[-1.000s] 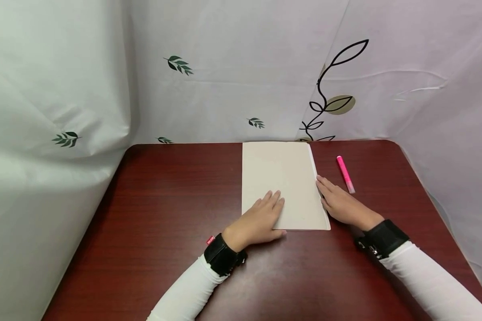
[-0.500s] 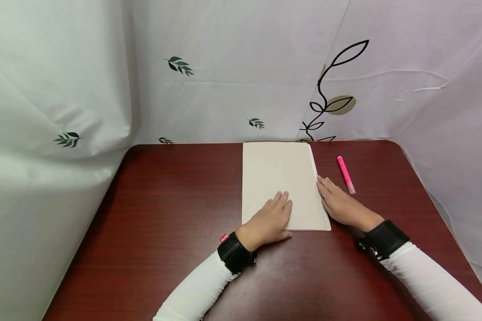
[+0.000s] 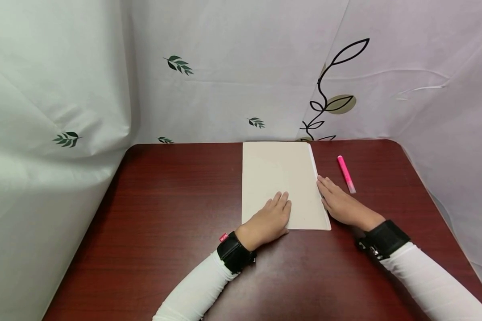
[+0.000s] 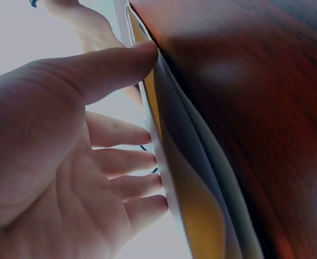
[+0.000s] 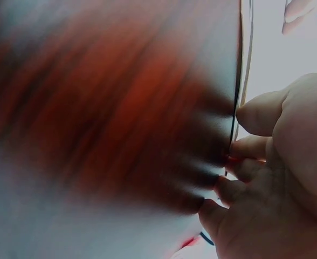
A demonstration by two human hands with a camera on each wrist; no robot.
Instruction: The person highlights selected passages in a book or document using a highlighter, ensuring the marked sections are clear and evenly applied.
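I see the left hand (image 3: pixel 267 220) lying farther toward 3 o'clock on the beige-covered booklet (image 3: pixel 281 174) than a second ago, its thumb (image 4: pixel 123 65) now drawn in; from the left wrist, that thumb touches the near edge, where layers gape slightly. Its fingers lie straight on the cover at 7 o'clock. The right hand (image 3: pixel 343 205) stays at 4 o'clock, fingers extended along the side edge. The hands are apart, and neither looks clamped on anything. The booklet lies closed and unmoved toward 12 o'clock on the table (image 3: pixel 176 196), a pink marker (image 3: pixel 346 174) near its 3 o'clock. I judge it braced, not yet opened.
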